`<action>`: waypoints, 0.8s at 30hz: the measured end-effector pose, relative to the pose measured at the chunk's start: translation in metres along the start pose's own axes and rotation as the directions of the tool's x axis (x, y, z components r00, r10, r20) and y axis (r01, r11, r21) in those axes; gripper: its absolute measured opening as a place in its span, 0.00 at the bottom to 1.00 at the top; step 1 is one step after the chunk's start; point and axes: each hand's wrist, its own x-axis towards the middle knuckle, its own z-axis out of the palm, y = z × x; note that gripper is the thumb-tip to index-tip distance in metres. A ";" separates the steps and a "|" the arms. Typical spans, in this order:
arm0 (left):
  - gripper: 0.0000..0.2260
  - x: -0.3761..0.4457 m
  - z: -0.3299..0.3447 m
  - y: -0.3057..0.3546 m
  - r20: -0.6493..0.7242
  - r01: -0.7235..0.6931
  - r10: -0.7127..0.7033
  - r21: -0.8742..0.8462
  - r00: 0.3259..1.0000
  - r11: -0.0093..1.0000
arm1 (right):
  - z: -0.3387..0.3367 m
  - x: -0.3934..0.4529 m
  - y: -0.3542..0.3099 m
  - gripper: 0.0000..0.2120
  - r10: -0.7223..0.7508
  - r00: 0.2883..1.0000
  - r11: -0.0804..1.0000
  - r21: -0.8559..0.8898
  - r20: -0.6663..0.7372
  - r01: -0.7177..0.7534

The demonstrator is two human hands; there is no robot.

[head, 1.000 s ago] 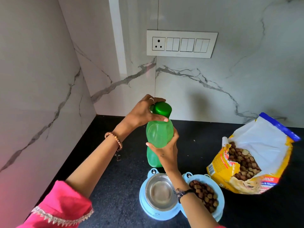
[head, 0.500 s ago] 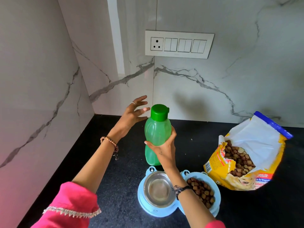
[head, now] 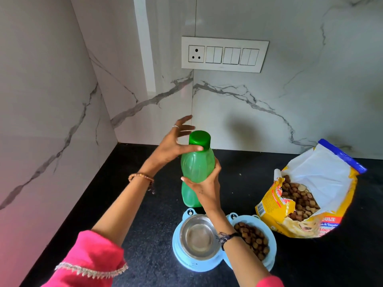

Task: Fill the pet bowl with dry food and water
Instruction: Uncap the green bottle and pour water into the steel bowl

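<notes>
A green plastic bottle with a dark green cap stands upright on the black counter, and my right hand is wrapped around its middle. My left hand is at the cap with the thumb across the bottle's neck and the fingers spread behind the cap. In front of the bottle lies a pale blue double pet bowl. Its left steel cup holds a little water. Its right cup holds brown dry food, partly hidden by my right forearm.
An open yellow bag of dry food lies on the black counter to the right of the bowl. Marble walls close off the left and the back. A white switch panel is on the back wall.
My left hand left the cap, opened wide beside it, then came back against the cap and neck. My right hand kept its hold on the bottle.
</notes>
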 end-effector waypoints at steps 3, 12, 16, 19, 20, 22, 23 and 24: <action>0.25 -0.006 -0.033 -0.017 -0.262 0.073 -0.069 0.003 0.963 0.997 | 0.001 0.001 -0.001 0.50 0.015 1.000 1.000 -0.016 0.003 -0.015; 0.37 -0.021 0.027 0.022 -0.151 0.028 -0.027 0.009 0.988 1.000 | 0.000 0.000 -0.004 0.50 0.050 0.999 0.999 0.021 0.000 -0.050; 0.36 -0.007 0.054 0.024 -0.274 0.016 0.029 0.161 0.961 0.987 | -0.002 -0.002 -0.005 0.49 0.053 0.999 0.998 0.042 0.001 -0.053; 0.34 0.003 0.039 0.015 -0.160 0.012 -0.010 0.011 0.987 1.000 | -0.006 -0.003 -0.006 0.47 0.044 0.999 0.999 0.030 0.032 -0.045; 0.35 0.006 0.033 0.012 -0.076 -0.002 -0.002 -0.046 0.997 0.999 | -0.008 -0.003 -0.007 0.47 0.029 0.999 0.999 0.018 0.039 -0.030; 0.35 0.010 0.021 0.010 0.103 -0.007 0.022 -0.145 0.994 0.989 | -0.009 -0.002 -0.007 0.47 0.009 0.999 1.000 -0.002 0.051 -0.008; 0.34 0.013 0.016 0.010 0.194 0.006 0.026 -0.162 0.981 0.987 | -0.010 -0.002 -0.008 0.47 0.004 0.998 1.000 -0.013 0.056 -0.003; 0.33 0.016 0.012 0.010 0.283 0.019 0.026 -0.155 0.959 0.988 | -0.010 -0.002 -0.008 0.47 0.001 0.998 1.000 -0.022 0.059 0.000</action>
